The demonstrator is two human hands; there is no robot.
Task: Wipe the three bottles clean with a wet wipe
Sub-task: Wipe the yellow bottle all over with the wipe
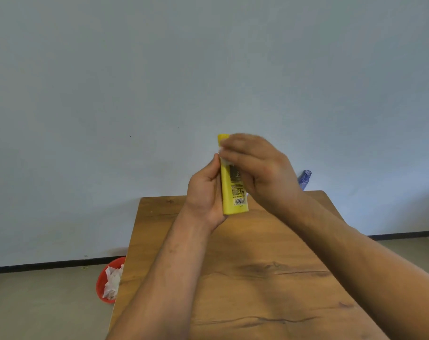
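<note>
Upright, yellow bottle (pixel 233 198) held by left hand (pixel 203 192), right hand (pixel 257 165) wrapping its top.

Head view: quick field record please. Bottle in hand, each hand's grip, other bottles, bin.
held: yellow bottle, upright above the table, barcode toward camera
left hand: grips the bottle's lower part
right hand: blurred, wraps the bottle's top with a white wipe, only a sliver showing
other bottles: blue bottle by the table's far right corner, partly hidden; third not in view
floor: red bin left of table, white tissues inside

Glossy plastic bottle (pixel 233 192), matt wood-grain table (pixel 257 278)
</note>
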